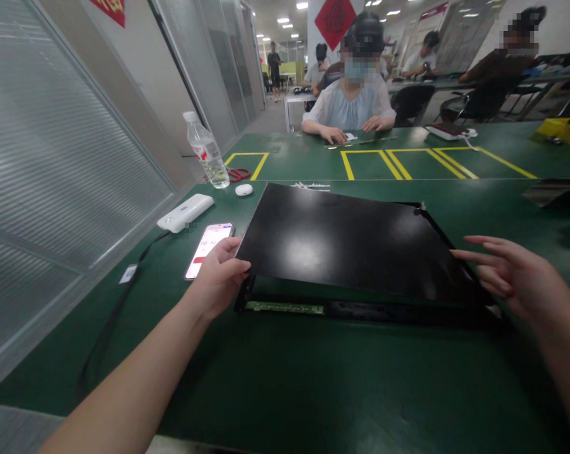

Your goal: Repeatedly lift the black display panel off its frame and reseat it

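A large thin black panel (342, 243) lies tilted over a black frame (360, 310) on the green table, its near edge lifted. A green circuit strip (285, 308) shows along the frame's near edge. My left hand (219, 277) grips the panel's near left corner, fingers curled on its edge. My right hand (512, 277) is at the panel's near right corner, fingers stretched out and apart, touching or just beside the edge.
Left of the panel lie a phone (208, 250) with a lit screen, a white power bank (185, 213) with a black cable, a white earbud case (244, 190), red scissors (238, 174) and a water bottle (206, 151). A person (354, 104) sits across the table; others work behind.
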A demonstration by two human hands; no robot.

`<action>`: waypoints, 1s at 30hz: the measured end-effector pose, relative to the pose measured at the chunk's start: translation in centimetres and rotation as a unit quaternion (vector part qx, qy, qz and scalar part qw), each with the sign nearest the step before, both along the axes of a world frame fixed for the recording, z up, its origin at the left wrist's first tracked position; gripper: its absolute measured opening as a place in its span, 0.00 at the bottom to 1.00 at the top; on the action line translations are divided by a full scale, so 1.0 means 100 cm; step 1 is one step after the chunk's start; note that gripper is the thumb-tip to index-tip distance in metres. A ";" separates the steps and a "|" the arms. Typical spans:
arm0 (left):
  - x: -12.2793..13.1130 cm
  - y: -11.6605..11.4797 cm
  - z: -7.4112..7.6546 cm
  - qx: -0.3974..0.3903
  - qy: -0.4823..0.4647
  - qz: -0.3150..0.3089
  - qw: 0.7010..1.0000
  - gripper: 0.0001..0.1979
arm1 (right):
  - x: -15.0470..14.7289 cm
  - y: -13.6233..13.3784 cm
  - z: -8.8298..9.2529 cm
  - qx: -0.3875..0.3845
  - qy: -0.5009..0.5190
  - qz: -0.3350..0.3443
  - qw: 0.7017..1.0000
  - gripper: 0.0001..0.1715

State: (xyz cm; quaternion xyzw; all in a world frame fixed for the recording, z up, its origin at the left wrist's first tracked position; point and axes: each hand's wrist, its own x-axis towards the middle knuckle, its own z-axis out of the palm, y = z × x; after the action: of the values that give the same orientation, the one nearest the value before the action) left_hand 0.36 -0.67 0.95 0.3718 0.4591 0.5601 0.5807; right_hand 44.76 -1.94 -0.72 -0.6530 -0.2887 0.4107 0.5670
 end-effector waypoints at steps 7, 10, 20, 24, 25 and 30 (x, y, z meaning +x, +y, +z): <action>0.000 0.001 -0.004 -0.008 -0.008 -0.010 1.000 0.22 | -0.002 0.000 -0.001 0.004 -0.009 -0.009 1.000 0.12; 0.003 0.000 -0.002 -0.016 -0.008 -0.011 1.000 0.22 | -0.002 -0.001 -0.001 0.005 -0.011 -0.009 1.000 0.12; 0.003 0.000 -0.004 -0.041 -0.004 -0.013 0.999 0.23 | 0.000 -0.001 -0.006 0.014 -0.050 -0.001 0.999 0.13; 0.004 0.000 -0.004 -0.054 0.001 -0.016 0.998 0.23 | 0.002 0.000 -0.008 0.009 -0.078 0.003 0.997 0.15; 0.004 0.000 -0.004 -0.058 0.002 -0.015 0.998 0.22 | 0.002 0.000 -0.008 0.006 -0.084 0.003 0.996 0.16; 0.008 0.001 -0.005 -0.087 0.011 0.014 0.996 0.20 | 0.000 0.001 -0.011 -0.020 -0.127 -0.005 0.992 0.19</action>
State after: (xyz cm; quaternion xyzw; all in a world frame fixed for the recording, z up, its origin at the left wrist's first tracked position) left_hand 1.16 -0.61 0.40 0.3196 0.5174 0.5225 0.5976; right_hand 44.78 -1.83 -1.78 -0.7126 -0.3463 0.3274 0.5148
